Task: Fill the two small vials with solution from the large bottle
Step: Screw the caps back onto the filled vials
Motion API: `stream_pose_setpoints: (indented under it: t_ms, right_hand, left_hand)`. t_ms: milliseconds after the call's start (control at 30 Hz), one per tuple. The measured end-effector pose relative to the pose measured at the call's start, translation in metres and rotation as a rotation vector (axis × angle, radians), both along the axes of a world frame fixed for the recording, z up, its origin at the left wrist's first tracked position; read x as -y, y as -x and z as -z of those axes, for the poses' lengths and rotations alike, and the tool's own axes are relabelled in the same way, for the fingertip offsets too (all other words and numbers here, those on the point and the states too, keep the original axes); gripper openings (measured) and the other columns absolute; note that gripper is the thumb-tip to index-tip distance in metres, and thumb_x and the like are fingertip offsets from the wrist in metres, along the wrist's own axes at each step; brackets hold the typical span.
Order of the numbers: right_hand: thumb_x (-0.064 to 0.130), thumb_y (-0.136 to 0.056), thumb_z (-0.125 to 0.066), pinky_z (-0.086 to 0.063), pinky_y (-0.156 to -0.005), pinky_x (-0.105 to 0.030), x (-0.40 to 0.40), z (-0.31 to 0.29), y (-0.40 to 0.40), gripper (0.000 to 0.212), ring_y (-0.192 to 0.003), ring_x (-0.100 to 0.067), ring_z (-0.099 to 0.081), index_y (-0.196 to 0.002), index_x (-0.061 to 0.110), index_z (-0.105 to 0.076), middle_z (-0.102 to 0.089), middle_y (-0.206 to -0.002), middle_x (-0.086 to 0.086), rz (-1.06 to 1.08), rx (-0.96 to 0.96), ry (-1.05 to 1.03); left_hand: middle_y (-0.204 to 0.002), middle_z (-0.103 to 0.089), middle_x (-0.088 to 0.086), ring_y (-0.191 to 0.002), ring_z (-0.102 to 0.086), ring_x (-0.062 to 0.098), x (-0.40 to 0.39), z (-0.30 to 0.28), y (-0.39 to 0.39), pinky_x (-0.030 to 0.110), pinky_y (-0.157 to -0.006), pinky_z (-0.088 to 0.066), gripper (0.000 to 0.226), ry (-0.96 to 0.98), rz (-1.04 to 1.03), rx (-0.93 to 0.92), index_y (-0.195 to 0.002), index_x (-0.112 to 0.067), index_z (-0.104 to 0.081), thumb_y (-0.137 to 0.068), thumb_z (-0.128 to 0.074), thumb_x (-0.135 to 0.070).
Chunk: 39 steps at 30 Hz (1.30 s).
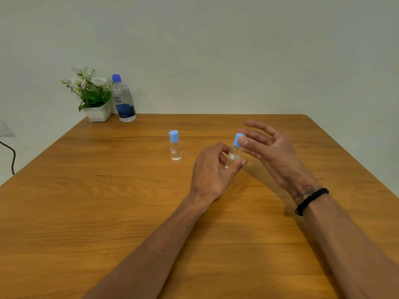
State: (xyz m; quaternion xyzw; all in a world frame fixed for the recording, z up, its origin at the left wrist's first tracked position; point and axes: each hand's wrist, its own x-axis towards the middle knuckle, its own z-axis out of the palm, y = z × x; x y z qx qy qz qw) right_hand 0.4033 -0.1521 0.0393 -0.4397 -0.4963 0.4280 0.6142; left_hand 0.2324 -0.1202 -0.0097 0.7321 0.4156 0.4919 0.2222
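The person is early in the job, approx. at step one: getting a vial open. The left hand (212, 169) grips the body of one small vial (234, 154), thumb and fingers wrapped round the glass, holding it tilted above the table (108, 201). The right hand (272, 152) is mostly spread, w/ only its fingertips (244, 140) pinching the vial's blue cap (238, 139), which looks seated on the neck; cannot tell if it is loosened at all. A little clear liquid sits low in that vial, so it is far from full.

The other small vial (175, 146) stands upright on the table, just left of the hands, capped, w/ some clear liquid inside; level is hard to judge. The large bottle (123, 100) stands at the far left corner beside a potted plant (92, 96), blue cap on, well apart from both hands.

Left to do, by the look of it: uncap both vials, fetch and open the large bottle, pour into each, recap. No pouring has begun.
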Motion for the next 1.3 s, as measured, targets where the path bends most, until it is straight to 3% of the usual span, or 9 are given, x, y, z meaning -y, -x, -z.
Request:
stream_pose_setpoints:
  t_ms: [100, 300, 467, 667, 867, 967, 1033, 1133, 1300]
  right_hand:
    - [0.018, -0.085, -0.081, -0.056, -0.107, -0.043, 0.001, -0.002, -0.001, 0.059, -0.126, -0.023, -0.071, -0.141, 0.014, -0.064, -0.076, -0.130, -0.011, -0.090, -0.001, 0.037]
    - [0.027, -0.063, -0.098, -0.058, -0.093, -0.035, -0.004, 0.005, 0.004, 0.055, -0.093, -0.018, -0.068, -0.112, 0.013, -0.078, -0.074, -0.093, 0.000, 0.148, 0.099, -0.040]
    - [0.021, -0.075, -0.090, -0.059, -0.103, -0.041, -0.003, 0.005, 0.006, 0.056, -0.112, -0.024, -0.076, -0.128, 0.015, -0.073, -0.081, -0.111, -0.009, 0.024, 0.077, -0.008]
    - [0.015, -0.072, -0.096, -0.063, -0.094, -0.038, -0.001, 0.009, 0.020, 0.042, -0.101, -0.020, -0.080, -0.110, 0.012, -0.079, -0.084, -0.101, -0.005, 0.167, 0.123, -0.047]
    - [0.031, -0.071, -0.098, -0.062, -0.091, -0.032, -0.003, 0.010, 0.026, 0.046, -0.100, -0.009, -0.075, -0.112, 0.023, -0.080, -0.082, -0.106, 0.003, 0.234, 0.204, -0.075]
    - [0.040, -0.077, -0.089, -0.060, -0.103, -0.044, -0.003, 0.009, 0.014, 0.051, -0.116, -0.018, -0.075, -0.122, 0.018, -0.078, -0.081, -0.117, -0.001, 0.108, 0.118, 0.015]
    - [0.033, -0.081, -0.085, -0.056, -0.109, -0.053, -0.004, 0.011, 0.006, 0.050, -0.119, -0.027, -0.074, -0.125, 0.010, -0.076, -0.080, -0.120, -0.008, 0.016, 0.084, 0.065]
    - [0.018, -0.081, -0.087, -0.057, -0.109, -0.048, -0.004, 0.014, 0.002, 0.045, -0.118, -0.030, -0.075, -0.123, 0.006, -0.077, -0.081, -0.118, -0.011, -0.062, 0.140, 0.083]
    - [0.001, -0.080, -0.089, -0.062, -0.098, -0.033, -0.007, 0.019, 0.000, 0.043, -0.110, -0.023, -0.078, -0.121, 0.007, -0.077, -0.082, -0.113, -0.008, -0.084, 0.199, 0.073]
  left_hand:
    - [-0.072, -0.061, -0.006, -0.068, -0.053, 0.008, 0.000, 0.000, 0.001, 0.030, -0.064, -0.047, 0.033, 0.004, 0.006, 0.016, -0.098, -0.026, -0.069, -0.082, -0.082, -0.051]
    - [-0.075, -0.057, -0.009, -0.074, -0.051, 0.008, 0.001, 0.001, 0.000, 0.024, -0.067, -0.040, 0.034, -0.012, -0.044, -0.029, -0.094, -0.029, -0.064, -0.078, -0.085, -0.051]
    - [-0.074, -0.053, -0.014, -0.077, -0.052, 0.010, -0.001, 0.001, 0.000, 0.021, -0.067, -0.037, 0.036, -0.022, -0.089, -0.014, -0.092, -0.030, -0.063, -0.076, -0.087, -0.051]
    - [-0.077, -0.052, -0.012, -0.079, -0.052, 0.013, 0.002, 0.001, 0.003, 0.028, -0.067, -0.039, 0.036, -0.075, -0.126, -0.054, -0.090, -0.023, -0.057, -0.080, -0.084, -0.044]
    - [-0.101, -0.063, -0.009, -0.087, -0.057, 0.007, -0.004, 0.003, 0.004, 0.022, -0.077, -0.048, 0.034, 0.010, 0.000, 0.002, -0.120, -0.022, -0.072, -0.090, -0.079, -0.035]
    - [-0.110, -0.061, 0.000, -0.091, -0.058, 0.006, -0.010, 0.001, 0.007, 0.016, -0.075, -0.049, 0.031, 0.135, 0.092, 0.065, -0.123, -0.024, -0.072, -0.095, -0.074, -0.035]
    - [-0.104, -0.070, 0.004, -0.092, -0.064, 0.011, -0.017, 0.000, 0.009, 0.028, -0.080, -0.054, 0.031, 0.190, 0.158, 0.152, -0.121, -0.024, -0.072, -0.093, -0.074, -0.037]
    - [-0.109, -0.080, 0.000, -0.105, -0.075, 0.014, -0.019, -0.003, 0.014, 0.038, -0.095, -0.059, 0.051, 0.325, 0.222, 0.289, -0.135, -0.022, -0.066, -0.089, -0.079, -0.036]
    - [-0.115, -0.079, -0.001, -0.100, -0.074, 0.009, -0.016, -0.003, 0.014, 0.029, -0.084, -0.055, 0.034, 0.307, 0.270, 0.266, -0.131, -0.018, -0.068, -0.098, -0.070, -0.024]
